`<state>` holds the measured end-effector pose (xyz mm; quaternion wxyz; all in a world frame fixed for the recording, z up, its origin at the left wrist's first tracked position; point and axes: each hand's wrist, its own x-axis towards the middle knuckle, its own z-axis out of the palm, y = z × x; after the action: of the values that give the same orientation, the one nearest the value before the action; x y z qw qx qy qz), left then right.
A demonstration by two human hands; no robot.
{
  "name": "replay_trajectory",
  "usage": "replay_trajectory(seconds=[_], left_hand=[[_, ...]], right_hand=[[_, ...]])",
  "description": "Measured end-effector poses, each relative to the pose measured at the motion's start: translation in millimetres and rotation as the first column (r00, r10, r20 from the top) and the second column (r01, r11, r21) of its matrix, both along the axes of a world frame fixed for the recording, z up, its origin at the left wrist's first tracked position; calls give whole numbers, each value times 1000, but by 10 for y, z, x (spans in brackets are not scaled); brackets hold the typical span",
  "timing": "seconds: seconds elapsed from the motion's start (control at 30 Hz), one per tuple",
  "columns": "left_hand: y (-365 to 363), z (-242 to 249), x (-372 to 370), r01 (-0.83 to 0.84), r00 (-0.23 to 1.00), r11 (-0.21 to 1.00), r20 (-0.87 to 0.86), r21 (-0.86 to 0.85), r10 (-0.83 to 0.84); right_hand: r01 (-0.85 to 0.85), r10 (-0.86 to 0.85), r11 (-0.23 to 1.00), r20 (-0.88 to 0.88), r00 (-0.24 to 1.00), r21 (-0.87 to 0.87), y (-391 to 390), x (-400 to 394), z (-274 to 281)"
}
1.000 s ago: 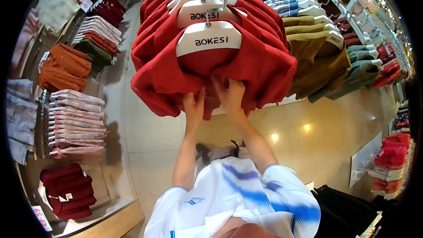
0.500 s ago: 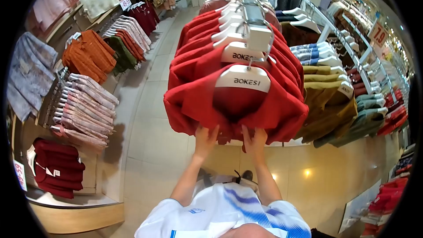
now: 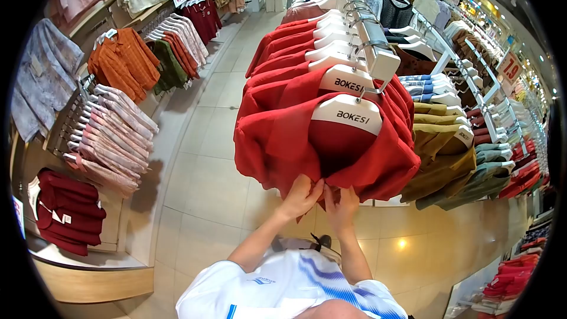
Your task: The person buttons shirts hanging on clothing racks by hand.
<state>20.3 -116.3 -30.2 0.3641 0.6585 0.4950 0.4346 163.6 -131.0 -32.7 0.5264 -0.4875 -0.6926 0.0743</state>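
Observation:
A red collared shirt (image 3: 271, 145) hangs foremost on the rack, on a white hanger (image 3: 347, 113) lettered BOKESI. At its front opening, just below the collar, my left hand (image 3: 300, 197) pinches one front edge. My right hand (image 3: 342, 205) is beside it, thumb and fingers closed on the opposite edge. The two hands almost touch. Whether a button lies between the fingers is too small to make out. Directly behind, more red shirts (image 3: 266, 77) hang in a row, with another white BOKESI hanger (image 3: 345, 81) at their front.
A metal rack rail (image 3: 383, 64) ends above the red shirts. Mustard shirts (image 3: 443, 159) and green shirts (image 3: 475, 174) hang to the right. Along the left wall are pink patterned shirts (image 3: 115, 142), an orange shirt (image 3: 124, 62) and a maroon top (image 3: 65, 212). Tiled floor (image 3: 201, 201) runs between.
My hands have come together at the shirt's front, drawing its two edges closer. The front shirt and hanger now appear turned, and the whole view has shifted slightly.

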Motion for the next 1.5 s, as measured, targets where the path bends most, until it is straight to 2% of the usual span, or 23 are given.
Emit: replay_trajectory(seconds=[0.03, 0.13, 0.2, 0.37, 0.47, 0.5, 0.57, 0.63, 0.67, 0.7, 0.77, 0.83, 0.87, 0.93, 0.97, 1.03, 1.07, 1.1, 1.17, 1.2, 1.4, 1.47, 1.5], left_hand=[[-10, -37, 34, -54, 998, 987, -3, 153, 55], [-27, -45, 63, -83, 996, 957, 34, 278, 77], [-42, -21, 49, -71, 997, 962, 41, 264, 63], [-89, -3, 24, -86, 996, 967, -5, 241, 90], [-73, -87, -13, -68, 998, 980, 29, 185, 64], [-40, -161, -41, 0, 998, 996, 68, 94, -6], [-22, -288, -81, 52, 992, 999, 113, 6, -53], [-5, -256, -78, 131, 960, 989, 240, 70, -145], [-17, -232, -70, 108, 962, 991, 242, 72, -123], [-55, -115, -50, 112, 950, 992, 288, 57, -124], [-104, 50, -69, 96, 936, 994, 337, 42, -105], [-118, 140, -127, 253, 899, 950, 408, -185, -160], [-107, 99, -153, 236, 901, 954, 409, -185, -143], [-69, 61, -209, 311, 910, 950, 280, 29, -307], [-75, 60, -209, 287, 918, 957, 276, 33, -285], [-121, 242, -142, 218, 901, 976, 378, 26, -211], [-77, 186, -128, 202, 894, 970, 377, 138, -240], [-71, 196, -152, 177, 901, 974, 376, 139, -217], [-62, 221, -215, 235, 942, 968, 225, 91, -250], [-59, 191, -223, 213, 947, 973, 227, 89, -228], [-68, 131, -247, 235, 901, 972, 379, -18, -210], [-82, 100, -264, 245, 865, 956, 482, -159, -142], [-73, 65, -270, 236, 866, 959, 482, -158, -134]], right_hand=[[-25, 22, 999, -65, 998, -47, 1, 4, -32], [-56, 39, 995, -193, 980, -86, 8, -47, 12], [-56, 33, 995, -253, 967, -82, 21, -64, 49], [5, 4, 999, -170, 986, 49, 22, -46, 79], [-12, 14, 1000, -215, 977, 8, 32, -46, 59], [-26, 27, 1000, -216, 976, 8, 48, -38, 57], [-6, 20, 988, -86, 996, 154, 88, -16, 50], [-34, 40, 994, -56, 998, 104, 36, 39, 67], [-42, 43, 998, -25, 999, 52, 2, 56, 75], [-65, 66, 997, -22, 998, 52, -11, 52, 78], [-255, 174, 949, -367, 914, -186, -26, 48, 77], [-354, 248, 908, -395, 885, -223, 14, 126, 63], [-432, 299, 865, -427, 853, -257, 38, 173, 58], [-513, 350, 815, -476, 807, -270, 83, 234, 104], [-577, 381, 768, -525, 761, -279, 116, 247, 129], [-564, 378, 773, -503, 778, -292, 166, 266, 140], [-529, 352, 791, -479, 804, -306, 191, 262, 147], [-550, 373, 778, -479, 794, -305, 209, 254, 165], [-542, 388, 797, -462, 797, -267, 227, 248, 189], [-559, 405, 784, -462, 789, -269, 239, 260, 168], [-531, 499, 823, -187, 846, -205, 401, 328, 91], [-462, 466, 875, -10, 885, -143, 420, 336, 95], [-470, 474, 871, -9, 880, -144, 420, 326, 84]])
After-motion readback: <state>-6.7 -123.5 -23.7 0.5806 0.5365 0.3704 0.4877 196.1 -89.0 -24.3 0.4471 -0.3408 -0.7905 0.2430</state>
